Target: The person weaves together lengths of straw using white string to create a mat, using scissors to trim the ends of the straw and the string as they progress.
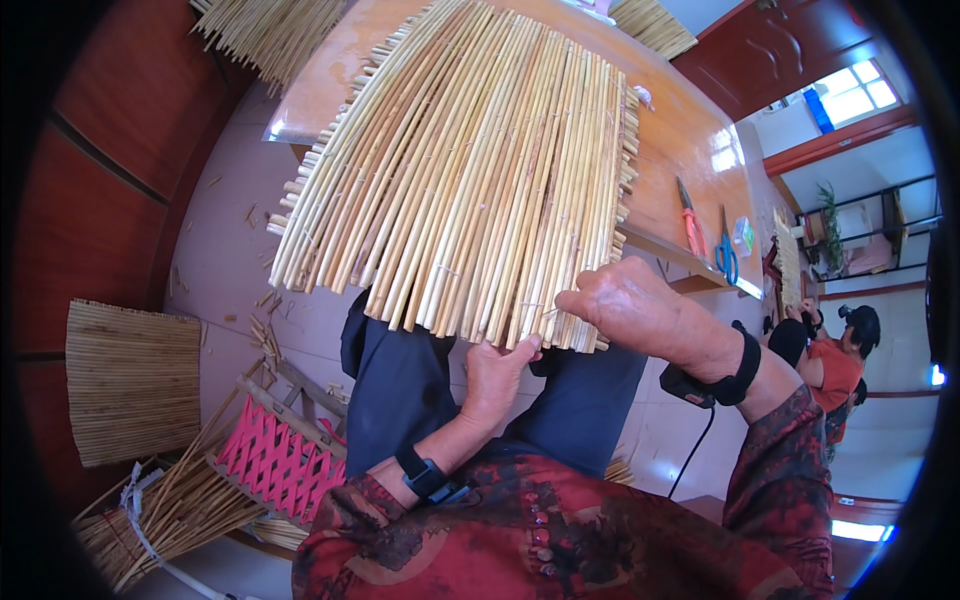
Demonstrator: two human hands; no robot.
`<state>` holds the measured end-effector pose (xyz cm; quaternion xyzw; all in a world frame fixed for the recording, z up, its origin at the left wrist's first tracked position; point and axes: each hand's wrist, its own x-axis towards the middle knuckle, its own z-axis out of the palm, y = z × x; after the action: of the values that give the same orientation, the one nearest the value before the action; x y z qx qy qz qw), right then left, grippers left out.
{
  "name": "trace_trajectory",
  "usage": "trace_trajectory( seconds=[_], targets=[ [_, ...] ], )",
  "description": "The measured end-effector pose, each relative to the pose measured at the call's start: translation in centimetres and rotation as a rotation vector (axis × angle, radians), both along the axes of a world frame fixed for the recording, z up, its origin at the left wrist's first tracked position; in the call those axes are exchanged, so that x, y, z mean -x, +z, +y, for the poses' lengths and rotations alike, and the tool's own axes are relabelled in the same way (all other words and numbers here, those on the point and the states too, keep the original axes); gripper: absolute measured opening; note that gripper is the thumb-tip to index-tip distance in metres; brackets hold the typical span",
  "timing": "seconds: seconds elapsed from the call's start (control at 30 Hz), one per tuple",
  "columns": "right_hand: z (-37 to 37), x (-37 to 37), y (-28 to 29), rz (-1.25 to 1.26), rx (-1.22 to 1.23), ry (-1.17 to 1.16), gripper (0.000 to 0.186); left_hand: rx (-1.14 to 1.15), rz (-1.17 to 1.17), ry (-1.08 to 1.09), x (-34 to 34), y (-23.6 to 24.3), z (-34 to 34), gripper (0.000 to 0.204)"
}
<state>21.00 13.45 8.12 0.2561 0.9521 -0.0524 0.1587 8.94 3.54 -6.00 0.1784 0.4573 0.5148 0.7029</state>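
A mat of pale reed stalks (480,170) lies on the table, its near end hanging over the edge above my lap. My left hand (492,380) grips this near end, thumb on top and fingers hidden underneath. Just above the mat's near right corner is my right hand (635,308), its fingers curled together in a pinch. Whatever they hold, perhaps a thin thread, is too small to make out. Thin thread ties cross the stalks in rows. A black band sits on each of my wrists.
On the table (690,150), right of the mat, lie red-handled scissors (692,225), blue-handled scissors (726,255) and a small box (743,236). A pink-laced seat (280,460), a reed bundle (170,530) and a finished-looking mat (135,380) stand left. Another person (835,370) sits far right.
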Motion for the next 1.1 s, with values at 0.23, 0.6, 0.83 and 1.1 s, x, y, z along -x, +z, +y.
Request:
trace_trajectory(
  seconds=[0.23,0.6,0.83,1.1],
  targets=[
    [0.4,0.6,-0.4,-0.065,0.063,0.075,0.007,0.092,-0.024,0.014,0.0,0.1,0.0,0.022],
    [1.1,1.1,-0.8,0.017,0.092,0.163,0.006,0.074,-0.04,0.016,-0.2,-0.7,-0.2,0.021],
    [1.0,1.7,-1.3,-0.089,0.079,0.142,0.007,0.048,-0.083,0.027,0.0,-0.6,-0.2,0.022],
    [0.8,2.2,-1.5,-0.094,0.112,0.139,0.008,0.015,-0.131,0.063,-0.1,-0.8,-0.2,0.022]
  ],
)
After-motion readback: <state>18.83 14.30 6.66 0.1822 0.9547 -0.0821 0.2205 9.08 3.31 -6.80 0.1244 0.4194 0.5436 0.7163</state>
